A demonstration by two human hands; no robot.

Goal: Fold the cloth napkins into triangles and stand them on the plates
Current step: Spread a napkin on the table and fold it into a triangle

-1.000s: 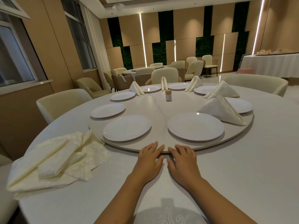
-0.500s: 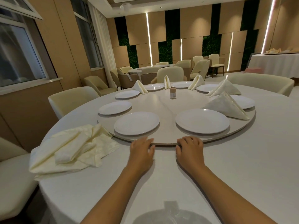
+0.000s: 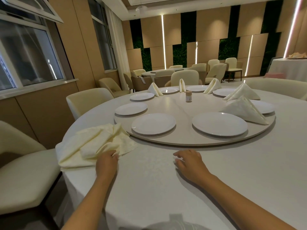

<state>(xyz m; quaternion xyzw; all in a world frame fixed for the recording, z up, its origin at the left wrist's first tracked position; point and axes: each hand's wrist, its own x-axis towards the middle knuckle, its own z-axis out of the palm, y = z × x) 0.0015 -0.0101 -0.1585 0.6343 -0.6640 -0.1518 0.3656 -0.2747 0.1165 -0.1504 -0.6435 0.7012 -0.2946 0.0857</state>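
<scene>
My left hand (image 3: 106, 165) is out over the white-clothed counter (image 3: 157, 188), its fingertips on the near edge of the heap of loose napkins (image 3: 96, 143); the fingers look curled into the cloth, though I cannot tell whether they have actually closed on a fold. My right hand (image 3: 189, 161) hovers or rests just over the cloth well to the right of it, fingers loosely bent and pointing left, holding nothing. Just beyond both hands is the rim of the round turntable (image 3: 182, 141). On it, straight ahead of my left hand, sits a bare plate (image 3: 153, 123), and ahead of my right hand a second bare plate (image 3: 219, 123). Past my right hand and further right, a folded napkin (image 3: 244, 110) stands as a triangle against the next plate (image 3: 264, 107), with another triangle (image 3: 242, 93) behind it. Further out, left of my left hand's line, two more empty plates (image 3: 131, 108) follow the rim, and folded napkins stand at the far settings. A small jar (image 3: 188, 96) stands near the turntable's middle.
</scene>
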